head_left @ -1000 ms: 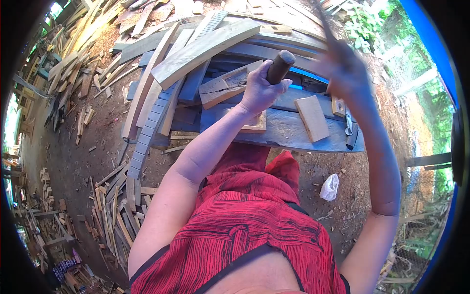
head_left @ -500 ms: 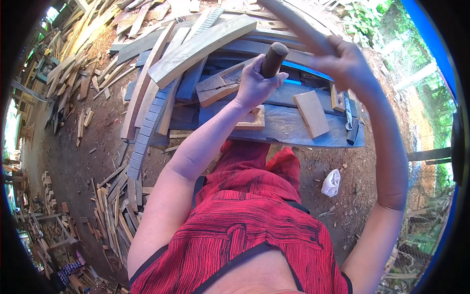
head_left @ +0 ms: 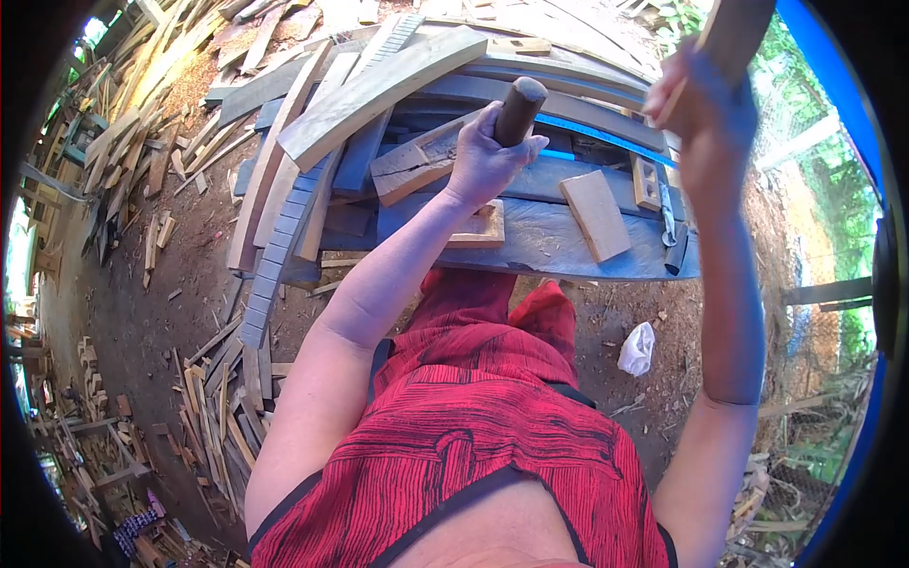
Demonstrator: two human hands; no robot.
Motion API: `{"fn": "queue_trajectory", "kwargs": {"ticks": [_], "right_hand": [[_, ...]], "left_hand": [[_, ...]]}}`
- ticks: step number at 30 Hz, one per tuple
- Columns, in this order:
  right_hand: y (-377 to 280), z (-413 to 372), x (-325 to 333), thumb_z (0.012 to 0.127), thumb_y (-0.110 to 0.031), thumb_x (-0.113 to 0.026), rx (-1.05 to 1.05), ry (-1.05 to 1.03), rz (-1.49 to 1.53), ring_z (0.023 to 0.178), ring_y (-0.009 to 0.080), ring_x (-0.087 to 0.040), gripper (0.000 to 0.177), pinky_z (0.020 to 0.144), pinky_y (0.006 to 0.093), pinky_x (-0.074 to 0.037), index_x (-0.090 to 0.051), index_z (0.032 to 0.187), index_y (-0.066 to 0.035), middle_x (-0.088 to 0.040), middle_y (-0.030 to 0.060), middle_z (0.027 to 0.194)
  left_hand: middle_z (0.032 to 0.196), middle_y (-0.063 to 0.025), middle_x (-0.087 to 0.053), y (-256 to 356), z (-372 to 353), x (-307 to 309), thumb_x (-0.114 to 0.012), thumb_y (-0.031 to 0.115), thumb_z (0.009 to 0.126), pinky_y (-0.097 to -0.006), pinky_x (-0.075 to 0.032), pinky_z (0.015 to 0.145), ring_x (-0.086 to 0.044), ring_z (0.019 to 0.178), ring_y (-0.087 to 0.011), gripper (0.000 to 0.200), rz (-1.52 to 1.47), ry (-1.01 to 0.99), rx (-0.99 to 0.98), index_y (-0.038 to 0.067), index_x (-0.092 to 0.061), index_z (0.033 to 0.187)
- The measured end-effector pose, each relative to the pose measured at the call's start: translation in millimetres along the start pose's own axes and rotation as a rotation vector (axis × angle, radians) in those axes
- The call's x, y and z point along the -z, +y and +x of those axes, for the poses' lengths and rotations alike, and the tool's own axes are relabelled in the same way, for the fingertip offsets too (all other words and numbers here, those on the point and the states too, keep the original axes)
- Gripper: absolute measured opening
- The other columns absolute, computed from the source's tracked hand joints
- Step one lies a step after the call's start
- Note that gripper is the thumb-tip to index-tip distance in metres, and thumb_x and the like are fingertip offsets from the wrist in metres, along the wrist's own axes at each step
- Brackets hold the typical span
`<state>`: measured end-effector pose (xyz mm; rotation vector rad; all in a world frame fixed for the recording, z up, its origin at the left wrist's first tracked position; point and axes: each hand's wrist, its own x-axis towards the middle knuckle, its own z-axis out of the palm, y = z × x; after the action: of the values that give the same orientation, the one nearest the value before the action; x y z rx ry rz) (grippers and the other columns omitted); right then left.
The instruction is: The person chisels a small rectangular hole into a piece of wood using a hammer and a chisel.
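My left hand [head_left: 481, 159] is wrapped round the dark, round handle of a chisel [head_left: 518, 112], held upright with its pale flat end facing up. The chisel's blade is hidden behind the hand. Just below it, a pale wooden piece with a hollow cut in it [head_left: 488, 227] lies on the bench, partly covered by my forearm. Off to the right, my right hand [head_left: 712, 123] is raised and blurred, gripping a thick wooden stick [head_left: 740, 36] that rises out of the top of the view. The stick is apart from the chisel.
On the dark plank bench [head_left: 540, 251] rest a flat wooden block [head_left: 595, 216], a small block with holes [head_left: 646, 182] and a metal tool [head_left: 668, 218]. Long beams [head_left: 379, 99] stack up on the left. Wood scraps [head_left: 222, 407] and a white plastic bag [head_left: 637, 349] lie on the ground.
My right hand has swung up and to the right with the stick, which now points up rightward instead of leftward. My left hand keeps its hold on the chisel; the whole view shifts slightly.
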<state>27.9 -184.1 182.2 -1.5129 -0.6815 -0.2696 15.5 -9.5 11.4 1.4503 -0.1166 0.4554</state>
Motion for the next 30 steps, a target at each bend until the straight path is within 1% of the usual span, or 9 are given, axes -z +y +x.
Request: {"fn": "queue_trajectory", "kwargs": {"ticks": [1,2,4,10,12,13,20,25,30], "right_hand": [[16,-8,-9,0.084,-0.024,-0.069,-0.157,-0.064,-0.124,0.059,0.008,-0.055,0.026,0.05,0.023,-0.043,-0.059,0.099,-0.006,-0.058,0.0014,0.075],[19,-14,-6,0.078,-0.024,-0.073,-0.269,-0.427,-0.428,0.057,0.0079,-0.052,0.032,0.051,0.0236,-0.043,-0.064,0.101,-0.003,-0.057,-0.0007,0.071],[30,-11,0,0.075,-0.024,-0.076,-0.345,-0.555,-0.503,0.059,0.0081,-0.053,0.039,0.051,0.0239,-0.043,-0.064,0.105,-0.003,-0.058,-0.0008,0.072],[3,0,3,0.076,-0.031,-0.077,-0.121,0.026,-0.028,0.055,0.0068,-0.051,0.04,0.047,0.0222,-0.041,-0.064,0.104,-0.005,-0.054,-0.0025,0.069],[33,-10,-7,0.075,-0.029,-0.077,-0.264,-0.443,-0.456,0.055,0.0077,-0.051,0.039,0.047,0.0224,-0.04,-0.063,0.102,-0.004,-0.055,-0.0015,0.07],[31,-28,-10,0.074,-0.028,-0.076,-0.367,-0.542,-0.341,0.056,0.0082,-0.051,0.04,0.046,0.0224,-0.039,-0.062,0.102,-0.003,-0.055,-0.0005,0.07],[71,-44,36,0.073,-0.034,-0.078,-0.422,-0.163,-0.361,0.052,0.007,-0.05,0.045,0.043,0.0238,-0.039,-0.06,0.097,-0.001,-0.057,0.0029,0.071],[185,-112,93,0.072,-0.048,-0.075,-0.48,-0.283,-0.876,0.074,0.0266,-0.065,0.054,0.064,0.0396,-0.05,-0.059,0.097,-0.002,-0.064,0.0114,0.075],[201,-127,97,0.074,-0.054,-0.071,-0.656,-0.43,-1.37,0.103,0.0362,-0.061,0.066,0.087,0.0468,-0.048,-0.057,0.112,-0.002,-0.059,0.0217,0.114]], "left_hand": [[0.077,0.002,-0.054,1,0,0,-0.079,0.014,0.077,-0.0237,-0.045,0.064,-0.048,0.069,-0.0051,0.026,-0.006,-0.007,0.016,0.007,-0.056,0.086],[0.077,0.002,-0.054,1,1,0,-0.079,0.014,0.077,-0.0237,-0.045,0.064,-0.048,0.069,-0.0051,0.026,-0.004,-0.007,0.009,0.007,-0.056,0.086],[0.077,0.0021,-0.055,2,1,1,-0.079,0.014,0.077,-0.0237,-0.045,0.064,-0.049,0.069,-0.0052,0.026,-0.034,0.007,0.008,0.006,-0.056,0.087],[0.077,0.0027,-0.054,-1,0,1,-0.079,0.013,0.076,-0.0237,-0.045,0.064,-0.048,0.07,-0.0051,0.027,0.013,0.006,0.025,0.006,-0.056,0.088],[0.077,0.0026,-0.054,0,2,0,-0.079,0.014,0.076,-0.0237,-0.045,0.064,-0.048,0.07,-0.005,0.027,-0.01,0.01,-0.004,0.006,-0.056,0.088],[0.077,0.0025,-0.055,0,2,-1,-0.08,0.014,0.076,-0.0236,-0.045,0.064,-0.048,0.07,-0.0049,0.027,-0.035,0.01,-0.024,0.006,-0.056,0.087],[0.077,0.0023,-0.055,-2,-3,1,-0.08,0.014,0.076,-0.0233,-0.045,0.063,-0.048,0.07,-0.0047,0.028,0.012,0.004,0.013,0.006,-0.055,0.088],[0.077,0.0021,-0.054,1,-1,4,-0.08,0.014,0.076,-0.0231,-0.046,0.063,-0.051,0.068,-0.0054,0.028,-0.027,-0.013,0.047,0.007,-0.055,0.086],[0.077,0.0019,-0.055,-4,1,4,-0.08,0.014,0.075,-0.0232,-0.047,0.064,-0.051,0.069,-0.0056,0.029,-0.018,-0.009,0.008,0.006,-0.055,0.087]]}}
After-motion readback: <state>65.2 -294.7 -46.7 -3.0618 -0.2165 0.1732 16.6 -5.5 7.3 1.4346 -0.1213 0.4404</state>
